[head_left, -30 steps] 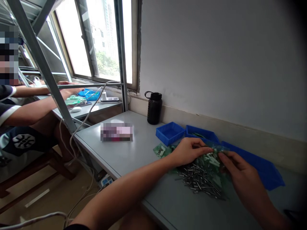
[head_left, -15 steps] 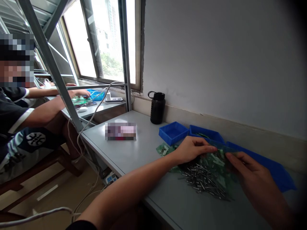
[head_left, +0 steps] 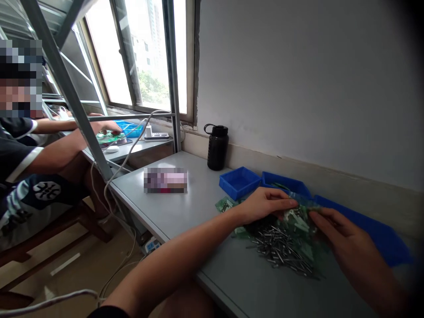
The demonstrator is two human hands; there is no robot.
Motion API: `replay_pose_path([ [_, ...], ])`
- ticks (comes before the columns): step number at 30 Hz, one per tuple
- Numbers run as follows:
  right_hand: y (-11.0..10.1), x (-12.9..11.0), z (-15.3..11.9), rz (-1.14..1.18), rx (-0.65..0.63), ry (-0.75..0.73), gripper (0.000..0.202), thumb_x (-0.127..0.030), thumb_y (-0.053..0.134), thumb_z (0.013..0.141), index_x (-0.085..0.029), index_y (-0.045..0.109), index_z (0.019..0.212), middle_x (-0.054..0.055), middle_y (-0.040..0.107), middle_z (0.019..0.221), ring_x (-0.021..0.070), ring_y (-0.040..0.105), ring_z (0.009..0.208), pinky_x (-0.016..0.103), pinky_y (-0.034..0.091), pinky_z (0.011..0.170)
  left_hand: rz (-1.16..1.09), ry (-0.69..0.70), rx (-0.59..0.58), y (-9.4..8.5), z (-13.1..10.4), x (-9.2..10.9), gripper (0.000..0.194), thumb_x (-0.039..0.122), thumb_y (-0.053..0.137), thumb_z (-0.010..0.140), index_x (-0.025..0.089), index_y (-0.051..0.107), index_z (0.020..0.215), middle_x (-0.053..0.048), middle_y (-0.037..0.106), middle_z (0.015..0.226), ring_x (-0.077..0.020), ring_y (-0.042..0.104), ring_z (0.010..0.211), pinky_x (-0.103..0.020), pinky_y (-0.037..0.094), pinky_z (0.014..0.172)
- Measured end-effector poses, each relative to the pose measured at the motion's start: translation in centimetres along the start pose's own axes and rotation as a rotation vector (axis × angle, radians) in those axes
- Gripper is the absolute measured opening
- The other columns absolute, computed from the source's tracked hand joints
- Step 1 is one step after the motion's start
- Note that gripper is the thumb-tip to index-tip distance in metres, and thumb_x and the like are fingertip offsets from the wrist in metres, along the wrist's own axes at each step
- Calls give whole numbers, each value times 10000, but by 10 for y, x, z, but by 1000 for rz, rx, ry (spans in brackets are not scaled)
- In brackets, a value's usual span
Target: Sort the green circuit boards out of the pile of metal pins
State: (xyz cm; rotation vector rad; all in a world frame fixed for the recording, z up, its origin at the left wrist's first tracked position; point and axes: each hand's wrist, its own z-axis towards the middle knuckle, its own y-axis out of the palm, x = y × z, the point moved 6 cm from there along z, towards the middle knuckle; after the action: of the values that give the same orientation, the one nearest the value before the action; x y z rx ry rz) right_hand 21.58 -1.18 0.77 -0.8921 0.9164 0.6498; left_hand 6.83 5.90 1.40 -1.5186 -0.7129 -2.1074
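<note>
Between my two hands is a green-tinted clear plastic bag (head_left: 300,221) with small pale parts inside. My left hand (head_left: 265,204) pinches its upper left edge between thumb and fingers. On the other side, my right hand (head_left: 341,227) grips the upper right edge, thumb toward me. A loose pile of thin metal pins or screws (head_left: 281,249) lies on the table just in front of the bag; their exact kind is too small to tell. Another green bag (head_left: 225,204) with pale parts lies left of my left wrist, partly covered by my forearm.
Blue trays (head_left: 239,183) line the wall, one behind my right hand. A black bottle (head_left: 217,148) stands left of them, a blurred pink box (head_left: 165,180) farther left. Cables hang by the metal bed frame (head_left: 71,101). A co-worker (head_left: 49,154) sits at the left table.
The bag's top has shifted slightly between my fingers, and the pale parts inside look more bunched near the top. My hands stay nearly in place. The co-worker's hand moved slightly left.
</note>
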Motion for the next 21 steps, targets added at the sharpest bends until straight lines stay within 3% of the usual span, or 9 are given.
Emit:
replay_pose_path([
  [4, -9, -5, -2, -189, 192, -36, 446, -550, 656, 622, -212, 530, 885, 32, 578, 820, 229, 586, 779, 314, 467, 614, 48, 35, 63, 1, 3, -6, 302, 414, 639, 730, 119, 612, 793, -9, 523, 694, -107, 513, 647, -261, 484, 580],
  [7, -1, -13, -7, -221, 62, -89, 354, -526, 588, 713, -213, 560, 875, 56, 612, 878, 240, 597, 826, 327, 475, 657, 77, 64, 62, 7, 2, -5, 292, 401, 619, 754, 115, 619, 816, -21, 535, 738, -113, 518, 672, -260, 496, 580],
  [10, 9, -22, -13, -167, -44, -136, 373, -505, 554, 753, -222, 571, 996, 74, 627, 1004, 257, 589, 934, 346, 484, 735, 156, 85, 22, 15, -1, 1, 294, 398, 556, 809, 122, 633, 875, -44, 578, 825, -123, 538, 714, -263, 488, 624],
  [13, 10, -22, -14, -120, -23, -114, 408, -507, 566, 742, -223, 579, 1034, 67, 639, 1023, 261, 588, 956, 350, 485, 762, 318, 131, 23, 19, -3, 7, 260, 355, 514, 845, 140, 653, 886, -53, 600, 912, -136, 550, 803, -266, 465, 720],
  [16, 7, -19, -13, -99, -24, -85, 334, -472, 550, 769, -228, 609, 988, 53, 660, 971, 245, 609, 911, 313, 494, 712, 417, 155, 112, 16, -3, 6, 216, 315, 551, 825, 164, 636, 954, -57, 596, 972, -142, 548, 846, -263, 452, 742],
  [19, 5, -18, -12, -46, -49, -51, 280, -445, 544, 786, -233, 617, 953, 42, 668, 924, 229, 630, 846, 286, 508, 641, 401, 130, 192, 10, -2, 1, 332, 320, 625, 769, 183, 577, 1068, -69, 560, 1039, -144, 544, 841, -259, 460, 701],
  [21, 5, -18, -12, 37, -58, -26, 271, -437, 564, 778, -232, 613, 949, 39, 665, 928, 223, 634, 837, 278, 524, 619, 351, 100, 160, 10, 0, -4, 398, 328, 646, 752, 186, 551, 1111, -66, 550, 1005, -130, 546, 783, -254, 465, 664],
])
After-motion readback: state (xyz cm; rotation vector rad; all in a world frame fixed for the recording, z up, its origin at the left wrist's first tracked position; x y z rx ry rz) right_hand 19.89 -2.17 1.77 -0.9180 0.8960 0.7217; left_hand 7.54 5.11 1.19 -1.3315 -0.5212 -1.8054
